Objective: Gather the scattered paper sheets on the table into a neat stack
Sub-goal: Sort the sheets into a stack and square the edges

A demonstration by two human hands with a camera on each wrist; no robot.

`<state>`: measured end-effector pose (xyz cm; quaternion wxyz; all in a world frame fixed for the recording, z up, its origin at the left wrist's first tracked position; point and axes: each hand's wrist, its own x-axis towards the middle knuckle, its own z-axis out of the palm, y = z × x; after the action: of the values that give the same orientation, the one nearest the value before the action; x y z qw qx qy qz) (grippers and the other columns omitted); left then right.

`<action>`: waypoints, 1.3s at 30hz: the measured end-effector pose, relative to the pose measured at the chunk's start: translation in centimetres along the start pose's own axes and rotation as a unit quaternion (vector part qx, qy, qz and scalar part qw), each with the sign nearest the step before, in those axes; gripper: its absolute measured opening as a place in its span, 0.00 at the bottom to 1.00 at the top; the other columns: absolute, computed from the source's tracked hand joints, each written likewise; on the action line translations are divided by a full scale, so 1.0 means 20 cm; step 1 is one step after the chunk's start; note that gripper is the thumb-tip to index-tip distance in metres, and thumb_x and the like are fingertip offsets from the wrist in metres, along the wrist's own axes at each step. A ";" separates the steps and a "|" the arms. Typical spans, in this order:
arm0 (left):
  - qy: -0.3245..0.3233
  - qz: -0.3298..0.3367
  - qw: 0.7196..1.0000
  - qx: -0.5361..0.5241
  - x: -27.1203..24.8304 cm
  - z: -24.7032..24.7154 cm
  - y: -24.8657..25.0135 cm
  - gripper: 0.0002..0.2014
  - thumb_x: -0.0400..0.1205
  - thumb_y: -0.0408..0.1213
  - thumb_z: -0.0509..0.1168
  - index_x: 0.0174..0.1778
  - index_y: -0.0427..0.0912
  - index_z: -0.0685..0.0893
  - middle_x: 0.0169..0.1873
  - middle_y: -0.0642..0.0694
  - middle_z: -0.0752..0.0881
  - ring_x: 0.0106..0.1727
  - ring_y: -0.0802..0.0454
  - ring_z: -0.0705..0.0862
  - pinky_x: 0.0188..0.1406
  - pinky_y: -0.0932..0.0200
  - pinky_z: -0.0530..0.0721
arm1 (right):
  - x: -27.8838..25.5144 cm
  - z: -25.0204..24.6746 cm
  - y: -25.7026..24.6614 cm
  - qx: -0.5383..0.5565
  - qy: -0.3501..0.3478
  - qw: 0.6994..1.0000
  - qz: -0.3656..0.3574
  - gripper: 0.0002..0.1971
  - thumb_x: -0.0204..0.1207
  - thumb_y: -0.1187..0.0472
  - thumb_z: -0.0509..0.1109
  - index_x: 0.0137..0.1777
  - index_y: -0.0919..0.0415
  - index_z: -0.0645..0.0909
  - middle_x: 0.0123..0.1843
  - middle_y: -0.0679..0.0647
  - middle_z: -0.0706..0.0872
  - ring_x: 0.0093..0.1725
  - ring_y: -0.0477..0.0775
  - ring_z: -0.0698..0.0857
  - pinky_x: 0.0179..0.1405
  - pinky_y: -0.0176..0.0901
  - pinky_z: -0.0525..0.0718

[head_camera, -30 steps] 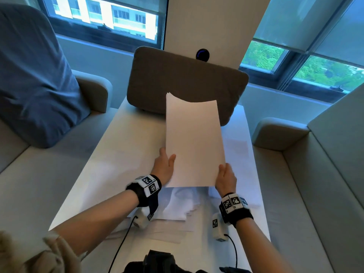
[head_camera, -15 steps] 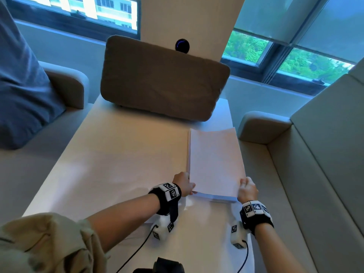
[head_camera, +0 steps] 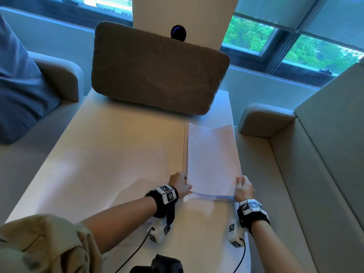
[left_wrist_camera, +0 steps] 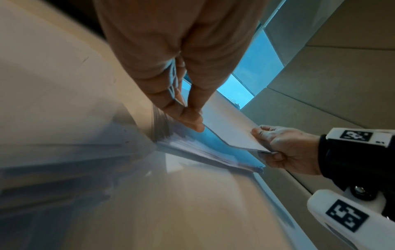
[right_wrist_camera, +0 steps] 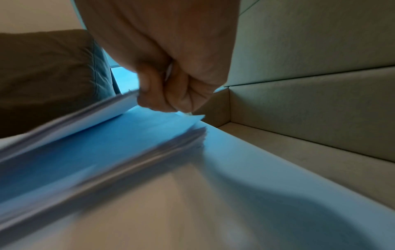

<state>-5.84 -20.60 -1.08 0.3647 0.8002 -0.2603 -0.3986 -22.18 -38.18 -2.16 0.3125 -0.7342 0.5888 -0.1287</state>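
Here, in the head view, the paper stack lies along the right edge of the bench, its far end short of the brown cushion that stands at the bench's far edge. The left hand grips the stack's near left corner and the right hand grips its near right corner; the fingertips of both are hidden under the paper. The top sheets are raised at the near end, while lower sheets stay flat on the bench and jut out slightly on the left side. A dark round device peeks over the cushion, its lower part hidden. Grey sofa seats flank the bench on both sides.

In the left wrist view, the left hand pinches a few sheets between thumb and fingers, with the paper stack fanned and blurred below. The right hand is seen across, thumb on top of the lifted sheets and fingers curled beneath.

In the right wrist view, the right hand is closed round the lifted edge of the paper stack; the sheets are heavily blurred, so their number cannot be told. The cushion is cut off at the left.
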 end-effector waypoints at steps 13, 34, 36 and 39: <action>-0.009 -0.004 0.993 0.119 0.03 0.04 -0.05 0.17 0.76 0.35 0.67 0.60 0.36 0.76 0.48 0.42 0.82 0.50 0.44 0.83 0.45 0.56 0.80 | 0.02 0.01 -0.01 -0.188 -0.076 0.979 0.029 0.16 0.85 0.54 0.57 0.59 0.67 0.73 0.57 0.72 0.83 0.57 0.70 0.82 0.45 0.50 0.74; -0.064 0.022 0.998 0.015 0.31 -0.06 0.01 0.31 0.87 0.36 0.51 0.83 0.38 0.44 0.83 0.39 0.51 0.83 0.45 0.55 0.78 0.59 0.53 | 0.23 0.03 -0.20 -0.075 -0.030 0.995 0.053 0.15 0.81 0.69 0.57 0.60 0.75 0.81 0.61 0.71 0.83 0.63 0.71 0.78 0.62 0.50 0.75; -0.048 0.024 0.998 0.013 0.33 -0.07 0.03 0.31 0.87 0.36 0.51 0.83 0.38 0.43 0.83 0.40 0.50 0.83 0.45 0.55 0.78 0.59 0.53 | 0.26 0.01 -0.22 -0.069 -0.024 0.995 0.062 0.15 0.80 0.69 0.57 0.59 0.74 0.81 0.61 0.71 0.84 0.63 0.70 0.79 0.61 0.50 0.75; -0.012 -0.001 1.000 -0.016 0.40 -0.12 0.10 0.30 0.88 0.36 0.51 0.83 0.36 0.45 0.83 0.39 0.51 0.83 0.44 0.55 0.78 0.59 0.54 | 0.33 0.00 -0.26 -0.063 -0.032 0.996 0.062 0.16 0.80 0.67 0.57 0.62 0.71 0.81 0.64 0.68 0.83 0.65 0.69 0.78 0.62 0.47 0.75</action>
<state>0.34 -26.48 -2.04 0.3740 0.7897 -0.2575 -0.4125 -16.38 -43.88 -0.21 0.2922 -0.7182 0.6296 -0.0482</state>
